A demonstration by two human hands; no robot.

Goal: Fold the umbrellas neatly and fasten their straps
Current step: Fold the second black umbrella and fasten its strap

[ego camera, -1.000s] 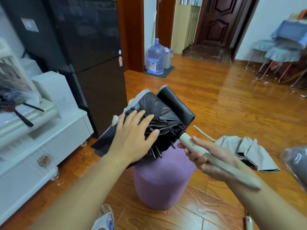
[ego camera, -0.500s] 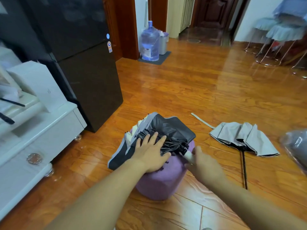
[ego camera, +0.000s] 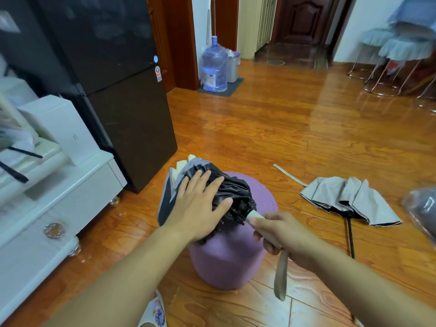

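The umbrella (ego camera: 226, 192) lies on the purple stool (ego camera: 259, 199). Left hand (ego camera: 200, 206) presses its canopy with spread fingers; right hand (ego camera: 280, 234) grips the handle. The fabric looks limp and slick: control it by handle and bunched ribs.

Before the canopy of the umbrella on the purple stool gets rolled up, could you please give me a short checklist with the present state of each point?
1. Umbrella supported: ok, it lies on the purple stool.
2. Canopy held down: ok, the left hand presses flat on the black folds.
3. Handle secured: ok, the right hand grips it.
4. Folds gathered evenly: not ok, pale and grey panels splay out at the far end.
5. Fastening strap located: cannot tell; only the wrist loop hangs below the right hand.
6. Second umbrella: not ok, it lies loose on the floor, strap unfastened.
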